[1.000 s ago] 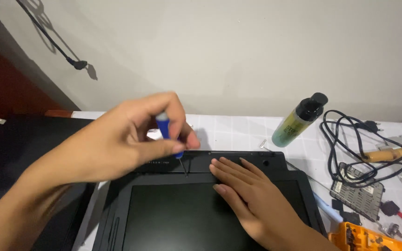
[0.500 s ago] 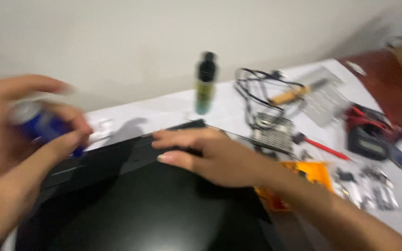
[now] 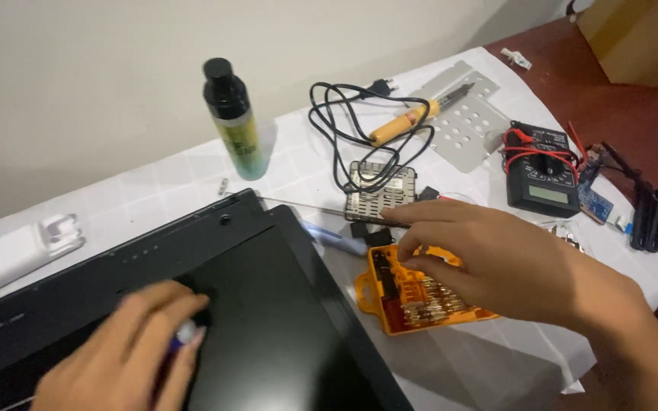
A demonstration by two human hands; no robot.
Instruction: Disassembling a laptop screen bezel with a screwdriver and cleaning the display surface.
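The right hand rests on the orange bit case, fingers spread apart. The case lies just right of the black laptop. The left hand, on the laptop, is closed around a small blue tool. Behind the case sit a metal plate, a soldering iron, and a bottle.

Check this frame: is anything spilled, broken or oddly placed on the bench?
Nothing spilled or visibly broken. The soldering iron lies on its tangled black cord, and tools are scattered, as on a working bench. The right hand is over the orange bit case; the left hand rests on the black panel.
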